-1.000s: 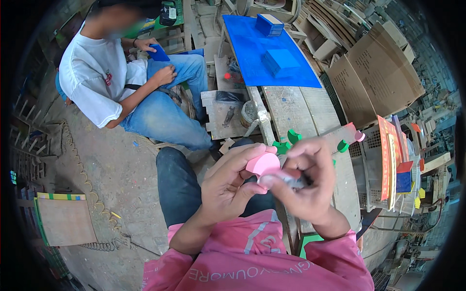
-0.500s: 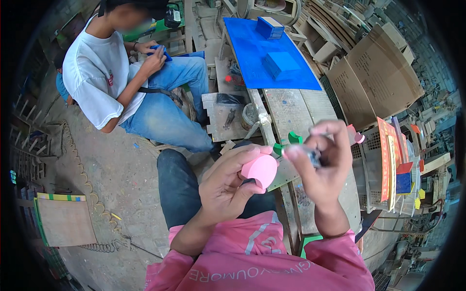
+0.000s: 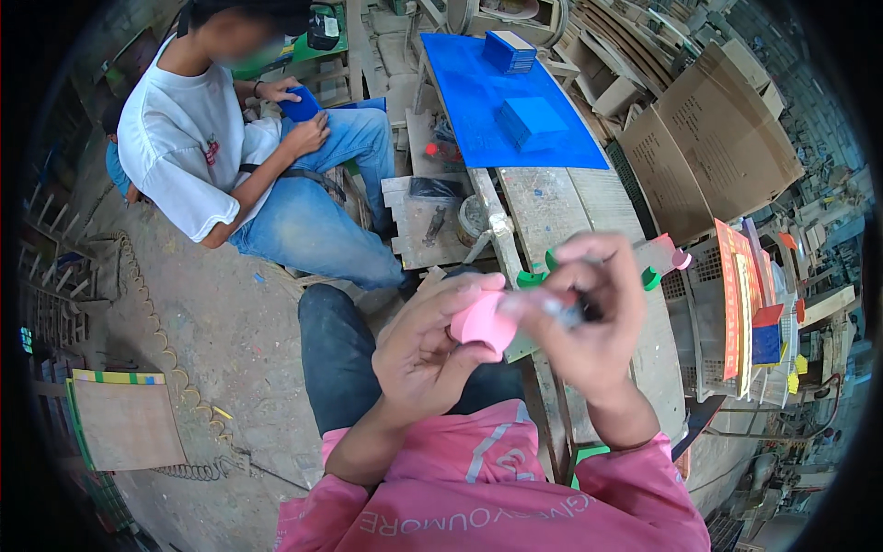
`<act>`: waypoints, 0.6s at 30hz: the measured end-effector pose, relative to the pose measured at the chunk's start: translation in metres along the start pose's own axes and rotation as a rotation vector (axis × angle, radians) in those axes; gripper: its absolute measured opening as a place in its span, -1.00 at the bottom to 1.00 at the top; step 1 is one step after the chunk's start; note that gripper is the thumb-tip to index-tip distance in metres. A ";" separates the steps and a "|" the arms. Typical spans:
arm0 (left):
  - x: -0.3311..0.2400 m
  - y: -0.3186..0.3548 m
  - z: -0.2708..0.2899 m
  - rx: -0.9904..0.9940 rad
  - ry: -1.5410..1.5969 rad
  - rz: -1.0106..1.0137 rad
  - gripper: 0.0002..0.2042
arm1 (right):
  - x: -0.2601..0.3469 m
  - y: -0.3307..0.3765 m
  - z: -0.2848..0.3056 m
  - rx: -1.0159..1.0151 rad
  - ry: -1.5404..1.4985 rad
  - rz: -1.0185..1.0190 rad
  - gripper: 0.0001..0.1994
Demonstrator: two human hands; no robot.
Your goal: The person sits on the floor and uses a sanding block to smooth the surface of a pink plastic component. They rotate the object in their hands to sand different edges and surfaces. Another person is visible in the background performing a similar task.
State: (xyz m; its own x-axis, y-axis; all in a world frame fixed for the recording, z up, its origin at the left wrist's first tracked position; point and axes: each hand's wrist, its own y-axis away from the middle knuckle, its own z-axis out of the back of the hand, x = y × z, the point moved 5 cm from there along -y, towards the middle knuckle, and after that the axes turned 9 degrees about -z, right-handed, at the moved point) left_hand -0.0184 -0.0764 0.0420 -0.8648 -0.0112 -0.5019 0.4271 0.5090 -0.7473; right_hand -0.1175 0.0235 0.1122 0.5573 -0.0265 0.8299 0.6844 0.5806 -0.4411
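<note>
My left hand [image 3: 425, 361] is closed around a small pink curved block [image 3: 484, 324], its thumb below and fingers above, with the smooth rounded face turned to the right. Close against that face is my right hand [image 3: 596, 336], its fingers bent together and smeared by motion. A small greyish, dark thing [image 3: 568, 311] shows between those fingers, too blurred to name. Behind the hands, small green curved pieces [image 3: 530, 279] lie on the wooden bench [image 3: 543, 207], partly hidden by my right hand; another green piece [image 3: 650, 278] is to its right.
A co-worker [image 3: 189, 129] sits at the left, holding a blue panel [image 3: 300, 105]. Stacked blue blocks [image 3: 532, 124] stand on a blue sheet [image 3: 460, 83]. An open cardboard box [image 3: 708, 138] and a crate [image 3: 704, 322] with coloured boards are at the right. A coiled hose [image 3: 166, 345] crosses the floor.
My right hand has moved left until its fingertips reach the pink block, uncovering a green piece at its right. The pink block shifted slightly left. The co-worker's lower hand moved along the blue panel.
</note>
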 end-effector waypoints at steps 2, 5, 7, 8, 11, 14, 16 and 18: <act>0.000 -0.001 0.001 -0.007 -0.009 -0.007 -0.54 | -0.005 -0.008 0.009 -0.080 0.005 0.003 -0.58; -0.001 -0.002 -0.001 -0.030 0.011 -0.014 -0.54 | 0.000 -0.001 0.010 -0.026 -0.027 -0.016 -0.59; -0.001 0.000 0.002 -0.032 -0.047 -0.008 -0.54 | -0.002 0.002 0.005 0.065 -0.076 -0.053 -0.59; -0.001 0.000 0.001 -0.026 -0.048 -0.008 -0.54 | -0.004 0.001 0.002 0.071 -0.064 -0.051 -0.58; -0.004 -0.002 -0.002 -0.009 -0.063 -0.009 -0.54 | -0.002 -0.003 0.000 0.106 -0.015 -0.067 -0.57; -0.005 -0.001 0.001 -0.012 -0.086 0.007 -0.53 | -0.004 -0.005 -0.004 0.103 -0.024 -0.045 -0.57; -0.004 0.001 0.004 -0.034 -0.092 0.036 -0.53 | -0.006 -0.003 -0.006 0.102 -0.034 -0.076 -0.57; -0.003 0.001 0.007 -0.075 -0.030 0.055 -0.52 | -0.005 0.006 -0.009 0.127 -0.038 -0.171 -0.56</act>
State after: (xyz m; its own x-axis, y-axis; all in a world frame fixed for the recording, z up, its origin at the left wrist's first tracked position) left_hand -0.0138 -0.0820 0.0400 -0.8316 -0.0069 -0.5554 0.4519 0.5729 -0.6838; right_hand -0.1120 0.0203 0.1022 0.4185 -0.1041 0.9022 0.7011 0.6685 -0.2480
